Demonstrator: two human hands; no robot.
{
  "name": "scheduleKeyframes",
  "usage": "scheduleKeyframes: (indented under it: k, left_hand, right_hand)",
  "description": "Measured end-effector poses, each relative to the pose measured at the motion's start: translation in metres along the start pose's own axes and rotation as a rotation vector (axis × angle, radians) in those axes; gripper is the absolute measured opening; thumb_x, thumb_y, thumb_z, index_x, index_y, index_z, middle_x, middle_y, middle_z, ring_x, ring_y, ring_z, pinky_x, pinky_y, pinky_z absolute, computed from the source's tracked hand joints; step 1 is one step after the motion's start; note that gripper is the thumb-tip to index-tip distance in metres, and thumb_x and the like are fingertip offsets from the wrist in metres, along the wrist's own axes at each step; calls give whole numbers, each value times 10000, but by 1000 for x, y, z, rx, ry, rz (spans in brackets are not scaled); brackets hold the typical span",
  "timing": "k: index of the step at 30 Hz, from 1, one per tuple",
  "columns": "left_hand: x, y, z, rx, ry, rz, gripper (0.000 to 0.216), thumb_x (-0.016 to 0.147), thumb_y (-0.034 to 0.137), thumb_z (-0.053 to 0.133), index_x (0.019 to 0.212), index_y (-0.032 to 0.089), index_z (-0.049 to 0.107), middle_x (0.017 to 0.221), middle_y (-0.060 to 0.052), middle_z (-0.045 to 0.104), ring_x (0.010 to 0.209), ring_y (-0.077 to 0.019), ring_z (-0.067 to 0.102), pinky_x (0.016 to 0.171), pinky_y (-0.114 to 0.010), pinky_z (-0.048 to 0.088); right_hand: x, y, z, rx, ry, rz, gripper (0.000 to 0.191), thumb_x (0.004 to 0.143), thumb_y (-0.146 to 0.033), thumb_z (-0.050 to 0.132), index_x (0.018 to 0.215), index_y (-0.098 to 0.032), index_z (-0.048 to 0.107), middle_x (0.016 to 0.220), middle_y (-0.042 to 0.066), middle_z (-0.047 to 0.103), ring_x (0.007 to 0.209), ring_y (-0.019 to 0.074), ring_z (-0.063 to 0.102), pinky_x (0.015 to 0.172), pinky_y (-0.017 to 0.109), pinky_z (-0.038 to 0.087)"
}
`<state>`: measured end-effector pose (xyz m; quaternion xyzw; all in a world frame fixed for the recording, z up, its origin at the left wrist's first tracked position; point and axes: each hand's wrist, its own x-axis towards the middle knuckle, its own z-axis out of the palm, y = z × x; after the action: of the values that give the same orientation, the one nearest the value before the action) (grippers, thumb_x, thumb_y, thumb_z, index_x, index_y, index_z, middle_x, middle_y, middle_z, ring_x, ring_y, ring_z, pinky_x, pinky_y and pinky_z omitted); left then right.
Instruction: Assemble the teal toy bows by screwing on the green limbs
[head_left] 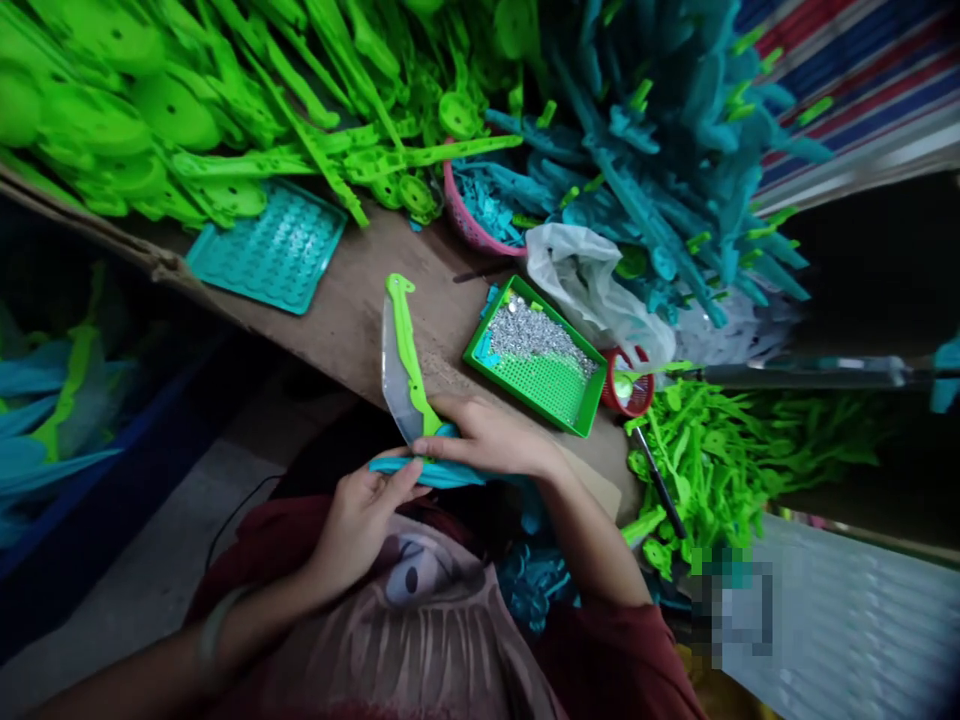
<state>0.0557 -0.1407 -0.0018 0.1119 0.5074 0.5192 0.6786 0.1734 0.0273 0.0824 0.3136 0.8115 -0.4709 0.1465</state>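
Close to my body, both hands meet on one plastic toy piece. Its blue part [450,474] lies across my fingers. From it a bright green arm [409,350] with a clear, curved blade-like sheet [394,375] sticks up over the table edge. My left hand [364,520] is closed on the blue part's left end, thumb on top. My right hand [491,437] closes over the joint between blue and green from above. Its fingertips are partly hidden. Beyond my right hand stands a green tray [469,350] holding small silvery metal parts.
Green plastic parts [105,120] are heaped at the back left, blue parts [652,170] at the back right. A teal tray [277,250], a pink bowl [472,225], a red basket [637,395] and a plastic bag [577,270] stand on the table. More green parts [697,450] lie right.
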Motion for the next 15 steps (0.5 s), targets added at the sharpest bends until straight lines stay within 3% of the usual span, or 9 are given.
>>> scheduleKeyframes:
  k: [4,7,10,12,13,15]
  left_hand:
    - [9,-7,3,-64,-37,1,485,874,557,692,1117,140,743,1084,-117,773,926,-266,760,857,-402,645]
    - [14,-5,9,-51,11,19,507,818,565,749,1060,120,755,997,-115,782,843,-266,766,792,-405,666]
    - [18,3,16,-71,128,22,508,729,573,821,938,113,767,896,-85,783,774,-244,763,731,-370,679]
    - [19,6,18,-89,223,2,520,636,576,878,849,115,767,837,-60,780,717,-217,754,690,-329,681]
    - [20,6,16,-99,264,-14,529,591,574,901,825,118,767,826,-53,780,701,-209,752,678,-315,681]
    - [21,4,11,-110,314,-55,552,531,569,929,818,125,771,831,-51,788,697,-210,755,663,-302,681]
  right_hand:
    - [-6,14,-7,200,23,-31,421,910,-585,611,851,-172,551,725,-56,464,672,101,437,604,240,316]
    - [-4,19,-6,268,47,-69,437,879,-592,646,821,-164,578,726,-50,474,675,106,447,598,238,350]
    - [-20,17,3,129,258,-139,396,911,-533,637,1046,-161,644,905,17,615,839,170,575,743,291,471]
    - [-48,22,11,-64,657,-167,407,943,-451,618,1270,-212,586,1097,74,632,1025,223,601,887,371,503]
    - [-67,29,14,-179,954,-146,399,953,-412,605,1315,-253,558,1136,84,619,1066,239,597,915,409,507]
    - [-107,51,14,-370,1741,-21,307,956,-354,563,1262,-320,566,1077,79,593,1035,259,597,907,477,515]
